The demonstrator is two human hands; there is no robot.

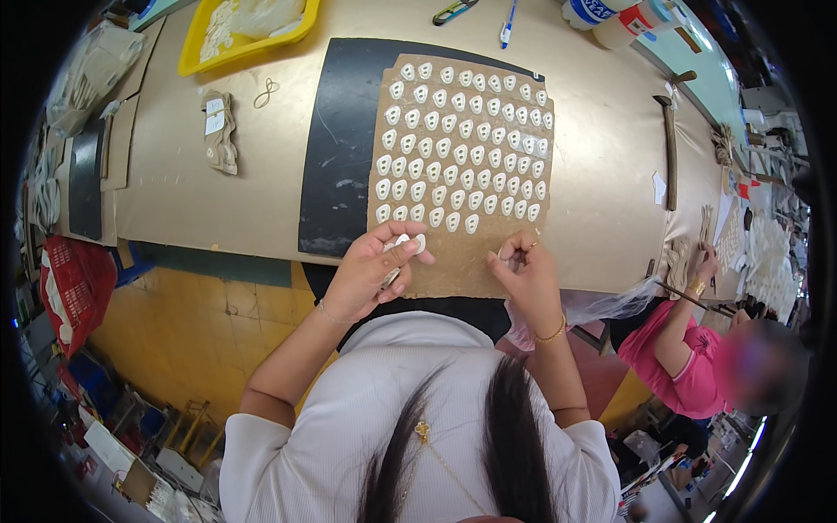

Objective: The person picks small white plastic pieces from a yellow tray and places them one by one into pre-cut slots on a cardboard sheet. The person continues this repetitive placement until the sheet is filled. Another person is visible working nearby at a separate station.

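On a brown board (453, 275) lie rows of small white oval pieces (438, 174), each with dark holes in its middle. The lowest row stops beyond my hands, and bare board shows between them. My left hand (373, 270), at the board's near left corner, is closed around several of the same white pieces (419, 242), which stick out by the thumb and fingers. Over the near right part of the board, my right hand (528, 272) pinches thumb to fingers. Something small and pale shows at its thumb tip, too hidden to name.
Under the board lies a black mat (338, 166). A yellow tray (186, 54) with white pieces and a plastic bag stands far left, near a tied brown bundle (222, 148). At right are a hammer (669, 157) and a co-worker in pink (676, 357). Bottles (623, 30) stand far right.
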